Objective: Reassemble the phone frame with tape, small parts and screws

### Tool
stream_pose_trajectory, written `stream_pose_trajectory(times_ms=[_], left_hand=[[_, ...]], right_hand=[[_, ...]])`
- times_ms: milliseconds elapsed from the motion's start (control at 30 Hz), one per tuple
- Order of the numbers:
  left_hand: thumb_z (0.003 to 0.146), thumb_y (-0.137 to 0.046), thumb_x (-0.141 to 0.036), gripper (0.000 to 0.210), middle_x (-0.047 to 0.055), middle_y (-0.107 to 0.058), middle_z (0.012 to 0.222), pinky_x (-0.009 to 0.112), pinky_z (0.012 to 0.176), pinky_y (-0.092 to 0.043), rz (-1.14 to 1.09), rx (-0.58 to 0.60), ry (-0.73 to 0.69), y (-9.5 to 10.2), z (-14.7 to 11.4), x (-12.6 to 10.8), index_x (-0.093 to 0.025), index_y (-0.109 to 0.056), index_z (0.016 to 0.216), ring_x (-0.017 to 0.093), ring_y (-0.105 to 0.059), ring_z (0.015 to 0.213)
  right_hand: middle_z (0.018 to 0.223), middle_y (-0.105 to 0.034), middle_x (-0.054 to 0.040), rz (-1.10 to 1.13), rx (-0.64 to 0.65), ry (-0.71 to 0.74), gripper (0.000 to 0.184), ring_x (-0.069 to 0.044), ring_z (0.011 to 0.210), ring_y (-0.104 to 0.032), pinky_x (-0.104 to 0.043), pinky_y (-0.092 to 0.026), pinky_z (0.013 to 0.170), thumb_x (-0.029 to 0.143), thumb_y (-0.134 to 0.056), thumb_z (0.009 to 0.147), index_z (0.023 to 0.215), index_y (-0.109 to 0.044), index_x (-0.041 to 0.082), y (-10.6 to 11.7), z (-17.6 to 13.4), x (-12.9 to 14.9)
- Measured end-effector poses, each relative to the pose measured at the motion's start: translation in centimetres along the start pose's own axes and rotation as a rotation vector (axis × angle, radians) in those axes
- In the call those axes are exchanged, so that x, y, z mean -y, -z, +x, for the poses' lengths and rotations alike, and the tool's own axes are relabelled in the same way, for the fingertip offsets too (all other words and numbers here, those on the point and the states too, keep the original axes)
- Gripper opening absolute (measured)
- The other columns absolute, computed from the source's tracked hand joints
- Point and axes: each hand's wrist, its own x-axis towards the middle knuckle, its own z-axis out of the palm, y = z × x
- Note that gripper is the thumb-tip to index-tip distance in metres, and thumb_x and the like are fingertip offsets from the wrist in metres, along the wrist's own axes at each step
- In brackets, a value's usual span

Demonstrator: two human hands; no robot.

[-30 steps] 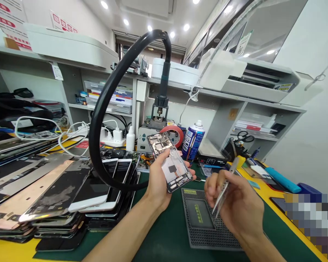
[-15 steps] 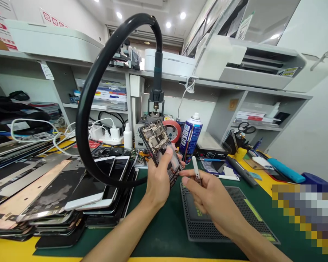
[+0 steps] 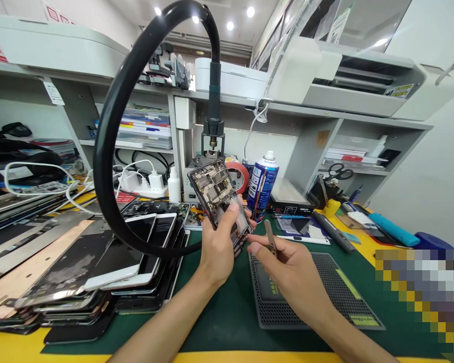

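My left hand is wrapped round an opened phone, tilted up with its circuit board and inner parts showing. The thumb lies across the phone's lower half. At the phone's bottom right corner, the thumb and forefinger tips of my right hand touch or nearly touch its edge. A pair of tweezers is held in that same hand, its grey end sticking up between the fingers. What the fingertips pinch at the corner is too small to make out. Beneath the right hand lies a dark perforated mat.
A thick black hose arches close on the left. Stacked phones and screen parts stand beyond it. Behind the phone are a blue spray can, a white bottle and a red tape roll. A grey tool lies at right.
The view has shifted slightly. Both hands keep their places at the phone, and the tweezers have turned a little in my right hand.
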Motion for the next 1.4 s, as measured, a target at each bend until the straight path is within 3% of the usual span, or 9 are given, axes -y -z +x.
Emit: stream_pose_trajectory(times_ms=[167, 333, 467, 733, 933, 1100, 1233, 1333, 1400], left_hand=[[0.091, -0.061, -0.038, 0.026, 0.006, -0.071, 0.087, 0.030, 0.070, -0.055, -0.004, 0.033, 0.014, -0.1, -0.1, 0.0, -0.017, -0.067, 0.106, 0.022, -0.070, 0.081], [0.090, -0.061, -0.040, 0.032, 0.007, -0.071, 0.086, 0.031, 0.068, -0.056, -0.038, 0.022, 0.066, -0.1, 0.1, 0.1, -0.014, -0.066, 0.108, 0.023, -0.071, 0.079], [0.089, -0.057, -0.045, 0.037, 0.009, -0.071, 0.082, 0.037, 0.067, -0.058, -0.168, 0.039, 0.182, -0.1, 0.6, -0.4, -0.013, -0.064, 0.105, 0.027, -0.072, 0.074], [0.094, -0.043, -0.046, 0.044, 0.011, -0.069, 0.080, 0.043, 0.068, -0.058, -0.367, 0.224, 0.277, 0.1, 0.7, -1.5, -0.009, -0.062, 0.110, 0.026, -0.070, 0.068], [0.095, -0.043, -0.046, 0.043, 0.010, -0.069, 0.077, 0.036, 0.064, -0.057, -0.403, 0.292, 0.297, 0.2, 0.8, -1.5, -0.010, -0.065, 0.104, 0.025, -0.071, 0.065], [0.094, -0.044, -0.048, 0.043, 0.010, -0.070, 0.078, 0.039, 0.067, -0.058, -0.426, 0.297, 0.311, 0.2, 0.8, -1.5, -0.011, -0.065, 0.102, 0.026, -0.071, 0.067], [0.094, -0.044, -0.047, 0.042, 0.009, -0.069, 0.076, 0.040, 0.066, -0.058, -0.421, 0.274, 0.327, 0.1, 0.7, -1.8, -0.011, -0.065, 0.102, 0.026, -0.071, 0.064], [0.094, -0.043, -0.047, 0.044, 0.011, -0.071, 0.076, 0.043, 0.069, -0.058, -0.425, 0.266, 0.331, 0.1, 0.8, -2.0, -0.011, -0.065, 0.106, 0.027, -0.071, 0.065], [0.094, -0.043, -0.047, 0.047, 0.011, -0.072, 0.077, 0.044, 0.071, -0.058, -0.429, 0.262, 0.323, 0.1, 0.8, -2.0, -0.010, -0.064, 0.112, 0.028, -0.072, 0.067]], right_hand=[[0.044, -0.039, 0.0101, 0.261, -0.004, -0.125, 0.034, -0.005, 0.042, -0.027, -0.022, -0.023, 0.043, 0.046, -0.078, 0.077, 0.089, -0.070, 0.016, -0.2, 0.3, 0.6], [0.038, -0.042, 0.0100, 0.357, 0.043, -0.181, 0.027, -0.004, 0.037, -0.026, -0.022, -0.019, 0.041, 0.039, -0.079, 0.077, 0.079, -0.063, 0.018, -0.2, 0.4, 0.8], [0.039, -0.042, 0.0088, 0.467, 0.029, -0.198, 0.022, -0.005, 0.038, -0.023, -0.023, -0.014, 0.040, 0.034, -0.075, 0.081, 0.076, -0.060, 0.020, 1.4, 0.8, 0.7], [0.044, -0.041, 0.0087, 0.369, 0.206, -0.263, 0.016, -0.004, 0.040, -0.026, -0.018, -0.017, 0.040, 0.029, -0.080, 0.079, 0.081, -0.068, 0.019, 5.1, 1.5, 1.0], [0.077, -0.069, -0.0029, 0.459, 0.273, -0.272, 0.020, 0.002, 0.040, -0.030, -0.015, -0.018, 0.038, 0.031, -0.084, 0.076, 0.091, -0.076, 0.019, 5.7, 1.3, 0.5], [0.087, -0.074, -0.0051, 0.305, 0.258, 0.082, 0.003, -0.003, 0.041, -0.049, -0.015, -0.034, 0.037, 0.024, -0.081, 0.078, 0.080, -0.079, 0.025, 5.2, 0.1, 0.4], [0.089, -0.074, -0.0047, -0.090, 0.108, 0.581, 0.024, -0.018, 0.078, -0.070, -0.023, -0.056, 0.060, 0.008, -0.072, 0.081, 0.090, -0.079, 0.029, 4.0, -1.3, 0.3], [0.096, -0.076, -0.0068, -0.429, 0.046, 0.921, 0.042, -0.019, 0.080, -0.074, -0.026, -0.058, 0.067, -0.003, -0.064, 0.079, 0.105, -0.077, 0.028, 3.8, -2.0, -0.4], [0.101, -0.077, -0.0089, -0.601, 0.056, 1.025, 0.044, -0.020, 0.080, -0.075, -0.026, -0.059, 0.067, 0.000, -0.059, 0.082, 0.113, -0.075, 0.026, 4.0, -2.5, -1.1]])
